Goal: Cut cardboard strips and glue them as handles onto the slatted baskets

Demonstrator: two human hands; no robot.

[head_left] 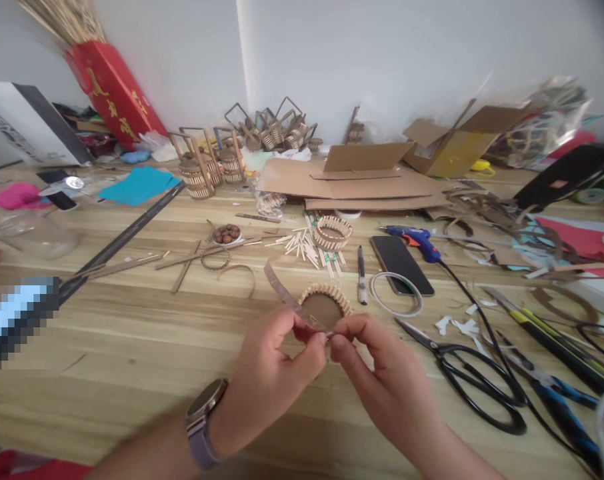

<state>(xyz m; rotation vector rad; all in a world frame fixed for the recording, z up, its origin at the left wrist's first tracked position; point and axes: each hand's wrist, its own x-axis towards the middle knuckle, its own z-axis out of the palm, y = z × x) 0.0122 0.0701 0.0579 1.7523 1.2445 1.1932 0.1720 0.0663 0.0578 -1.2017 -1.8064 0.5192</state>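
Observation:
My left hand (277, 367) is closed in a pinch on a thin brown strip (282, 291), whose free end sticks up to the far left. Fingertip to fingertip with it, my right hand (389, 377) pinches too, at the near end of the strip. Just beyond the fingers is a round piece with a brown base (325, 309) and short pale sticks around its rim; its near side is partly hidden by my hands. Farther back stands a ring of pale sticks (333, 232), beside a pile of loose sticks (298, 248).
To the right lie black scissors (462, 367), pliers (542, 380), a yellow-black cutter (557, 340), a phone (402, 265), a tape roll (397, 295) and a blue glue gun (415, 240) with its cord. Small lidded baskets (197, 177) and cardboard (352, 190) stand behind. A bowl of brown balls (227, 234) sits left.

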